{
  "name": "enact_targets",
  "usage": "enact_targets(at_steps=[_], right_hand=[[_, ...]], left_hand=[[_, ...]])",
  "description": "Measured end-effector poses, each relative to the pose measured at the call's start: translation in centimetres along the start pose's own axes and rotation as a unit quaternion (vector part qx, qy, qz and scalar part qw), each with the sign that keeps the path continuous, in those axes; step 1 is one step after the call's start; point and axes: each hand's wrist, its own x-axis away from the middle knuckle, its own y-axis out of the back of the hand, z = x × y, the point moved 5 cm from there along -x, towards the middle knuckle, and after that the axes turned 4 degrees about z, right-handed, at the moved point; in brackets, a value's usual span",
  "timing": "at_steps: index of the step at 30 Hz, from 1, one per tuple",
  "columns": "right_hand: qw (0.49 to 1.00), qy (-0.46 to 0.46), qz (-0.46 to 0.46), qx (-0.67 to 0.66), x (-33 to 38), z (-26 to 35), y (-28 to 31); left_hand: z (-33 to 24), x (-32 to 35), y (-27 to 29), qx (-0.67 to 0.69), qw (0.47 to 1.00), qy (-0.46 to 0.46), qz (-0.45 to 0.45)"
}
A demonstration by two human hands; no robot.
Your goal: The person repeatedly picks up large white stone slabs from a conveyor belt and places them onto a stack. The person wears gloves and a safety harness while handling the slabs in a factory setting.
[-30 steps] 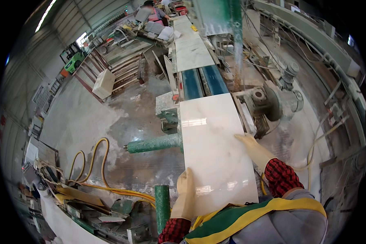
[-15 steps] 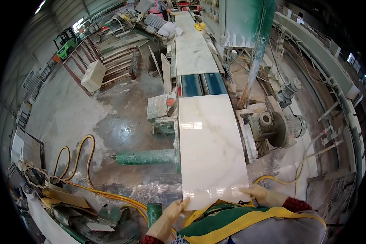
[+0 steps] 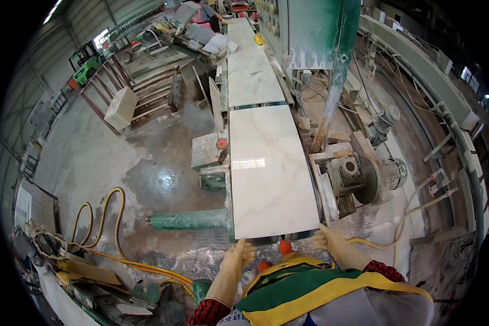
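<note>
A long, glossy white stone slab with faint grey-beige veins lies flat on the conveyor in front of me. Both of my hands wear pale work gloves. My left hand is at the slab's near left corner, its fingers curled inward with nothing in them. By the near right corner is my right hand, its fingers also folded and nothing between them. Whether either glove still touches the slab edge I cannot tell. Past the slab, across a narrow gap, another white slab lies in line.
A green roller juts out on the left, near a looped yellow hose. Motors stand close on the right, below a green machine housing. Stone scraps lie at lower left. Another person's arm shows at the far end.
The near slab has slid away from me along the conveyor, almost closing the gap to the far slab. My hands have moved forward with it, and their grip on its corners has loosened.
</note>
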Motion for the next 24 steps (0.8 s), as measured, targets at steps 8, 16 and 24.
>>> enact_targets(at_steps=[8, 16, 24], right_hand=[[0.999, -0.026, -0.028, -0.037, -0.9, -0.7, -5.3], [0.999, -0.012, -0.045, -0.025, -1.4, 0.2, -6.0], [0.999, 0.027, -0.023, -0.005, -4.8, 2.6, -5.8]], left_hand=[[-0.7, -1.8, -3.8, -0.018, 0.996, -0.073, 0.045], [-1.1, -3.6, -3.1, 0.032, 0.995, -0.067, 0.069], [-4.7, -3.8, -5.3, 0.017, 0.998, -0.058, 0.032]])
